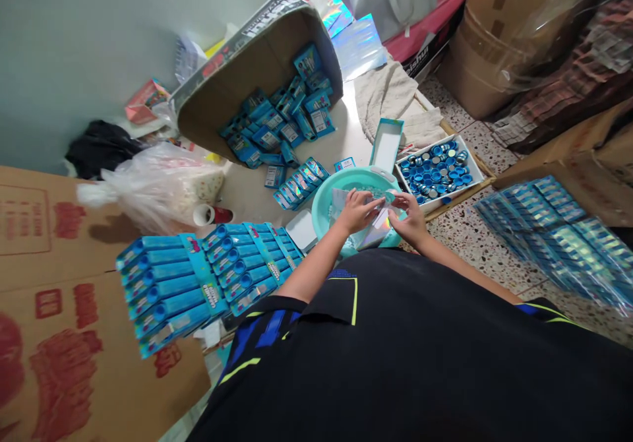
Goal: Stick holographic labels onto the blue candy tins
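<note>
My left hand and my right hand meet over a turquoise plastic basin that holds small pale pieces. Both hands are closed on a small shiny packet, the fingers pinching it from either side. A holographic sheet lies under my hands on the basin's near edge. A white tray full of blue round caps lies just right of the basin.
A tipped cardboard box spills blue packets onto the table. Stacks of long blue packages lie at the left, more wrapped ones on the floor at the right. Cardboard cartons, a plastic bag and a cloth surround the spot.
</note>
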